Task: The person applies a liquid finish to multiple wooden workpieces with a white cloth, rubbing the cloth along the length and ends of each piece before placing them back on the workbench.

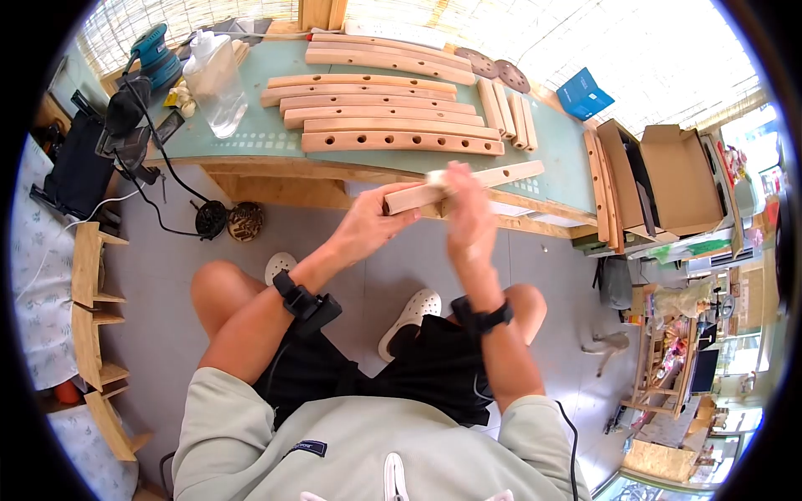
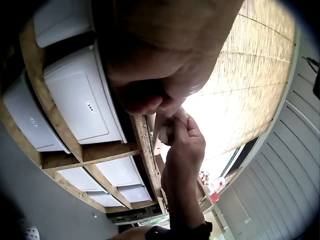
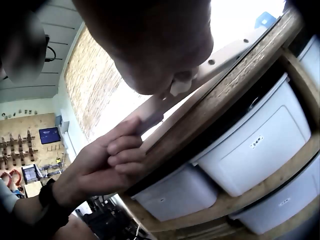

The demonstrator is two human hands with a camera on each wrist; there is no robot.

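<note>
A long wooden bar with holes (image 1: 514, 173) is held over the front edge of the bench. My left hand (image 1: 368, 224) grips its left end, fingers curled round it, as the right wrist view also shows. My right hand (image 1: 470, 219), blurred in the head view, pinches a small whitish wad (image 3: 181, 84) against the bar's surface. In the left wrist view the right hand (image 2: 184, 155) has its thumb and fingers closed on that wad, beside the bar.
Several drilled wooden bars (image 1: 401, 144) lie on the green bench top (image 1: 267, 142), with short bars (image 1: 506, 110) to their right. A clear bottle (image 1: 219, 92) and a sander (image 1: 154, 54) stand at the left, an open cardboard box (image 1: 681, 179) at the right. White bins (image 3: 255, 145) sit under the bench.
</note>
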